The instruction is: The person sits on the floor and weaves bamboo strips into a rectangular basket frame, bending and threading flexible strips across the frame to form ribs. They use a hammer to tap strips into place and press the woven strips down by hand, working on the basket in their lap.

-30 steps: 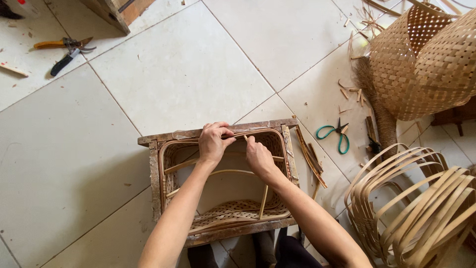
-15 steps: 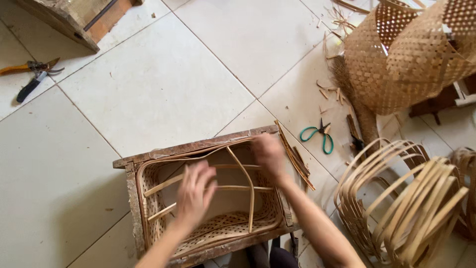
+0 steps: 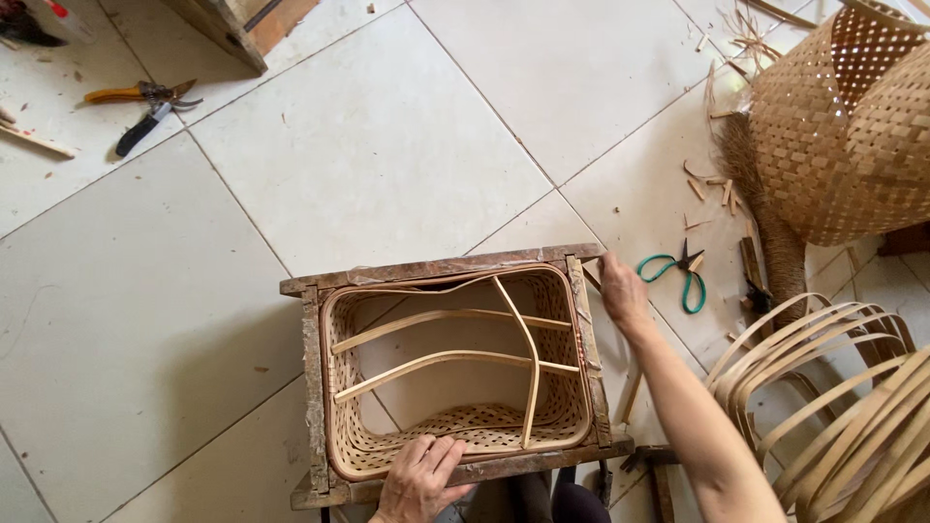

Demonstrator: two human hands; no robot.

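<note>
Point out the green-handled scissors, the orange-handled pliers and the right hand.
Green-handled scissors [image 3: 681, 274]: head view, on the handle loops.
Orange-handled pliers [image 3: 136, 94]: head view, on the orange handle.
Right hand [image 3: 620, 291]: head view, on the back of the hand.

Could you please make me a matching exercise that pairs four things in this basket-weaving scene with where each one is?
Things:
1. left hand
2. right hand
3. green-handled scissors
4. pruning shears

Places:
A. on the tiles at the far left, near a wooden box
B. on the near edge of the wooden frame
C. on the floor just right of the frame's far right corner
D. at the frame's far right corner, beside loose bamboo strips

Pairs: 1-B, 2-D, 3-C, 4-A
</note>
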